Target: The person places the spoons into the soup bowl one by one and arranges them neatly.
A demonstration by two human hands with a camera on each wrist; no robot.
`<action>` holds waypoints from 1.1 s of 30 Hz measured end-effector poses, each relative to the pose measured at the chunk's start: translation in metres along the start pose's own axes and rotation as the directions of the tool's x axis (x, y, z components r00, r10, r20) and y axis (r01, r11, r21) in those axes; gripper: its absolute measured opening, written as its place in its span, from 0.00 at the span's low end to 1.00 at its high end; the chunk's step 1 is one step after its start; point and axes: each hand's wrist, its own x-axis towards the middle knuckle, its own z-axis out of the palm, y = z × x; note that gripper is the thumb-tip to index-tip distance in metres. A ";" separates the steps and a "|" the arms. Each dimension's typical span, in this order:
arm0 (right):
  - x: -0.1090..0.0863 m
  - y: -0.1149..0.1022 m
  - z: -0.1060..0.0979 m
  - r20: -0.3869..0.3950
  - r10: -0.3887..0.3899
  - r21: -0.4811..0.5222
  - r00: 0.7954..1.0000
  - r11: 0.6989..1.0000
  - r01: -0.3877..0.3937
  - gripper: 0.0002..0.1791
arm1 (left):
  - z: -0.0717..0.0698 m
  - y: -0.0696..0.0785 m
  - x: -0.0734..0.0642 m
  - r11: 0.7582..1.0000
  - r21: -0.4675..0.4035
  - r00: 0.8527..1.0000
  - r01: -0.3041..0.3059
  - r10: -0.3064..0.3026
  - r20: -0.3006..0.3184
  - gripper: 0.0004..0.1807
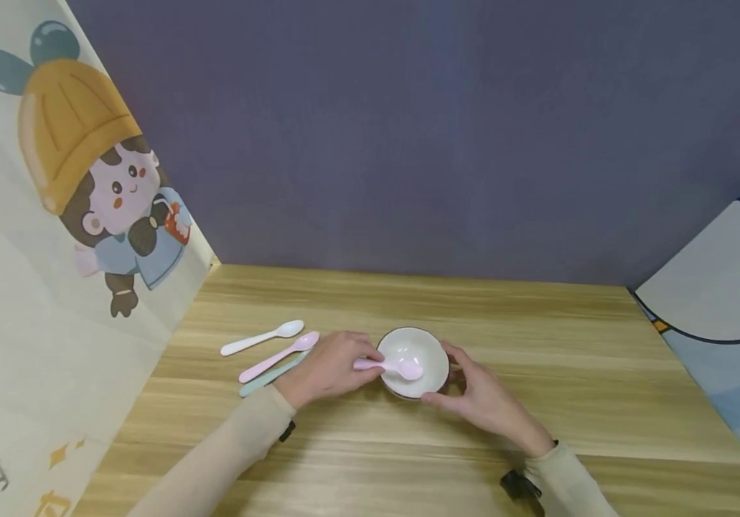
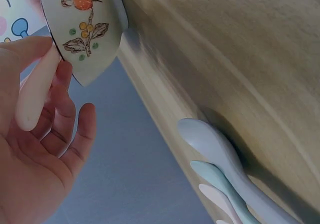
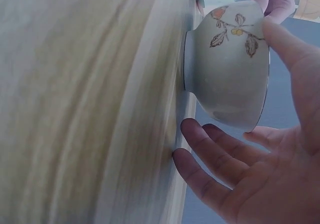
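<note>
My left hand (image 1: pixel 334 362) pinches the handle of a pink spoon (image 1: pixel 410 370) between thumb and fingers. The spoon's scoop end hangs over the inside of a white bowl (image 1: pixel 436 359), while its handle crosses the left rim. On the bowl's far side my right hand (image 1: pixel 486 395) grips the rim with thumb and index finger, its other fingers spread below. In the right wrist view the bowl's foot stands on the table, and fruit and leaves are painted on the outer wall (image 3: pixel 235 69).
Left of the bowl, a white spoon (image 1: pixel 263 337), another pink spoon (image 1: pixel 279 357) and a green spoon (image 1: pixel 269 377) lie side by side. A lavender spoon (image 2: pixel 225 159) shows nearest in the left wrist view. The wooden table (image 1: pixel 537 323) meets a dark back panel (image 1: pixel 408 143).
</note>
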 end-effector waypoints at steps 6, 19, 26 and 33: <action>0.001 -0.001 0.001 0.001 -0.002 0.009 1.000 1.000 0.002 0.62 | 0.002 0.001 -0.002 1.000 -0.009 1.000 0.016 -0.016 -0.023 0.10; 0.000 0.001 0.001 0.005 0.015 0.033 1.000 0.999 -0.015 0.62 | -0.003 0.002 -0.004 0.999 -0.043 0.999 0.026 -0.028 -0.042 0.12; 0.000 0.000 0.001 0.006 -0.001 0.041 1.000 0.999 0.001 0.61 | -0.015 0.002 -0.008 0.992 -0.116 0.996 0.054 -0.063 -0.068 0.12; -0.001 0.000 0.001 0.004 -0.001 0.040 1.000 0.999 0.001 0.61 | -0.017 -0.002 -0.012 0.990 -0.139 0.994 0.039 -0.053 -0.098 0.11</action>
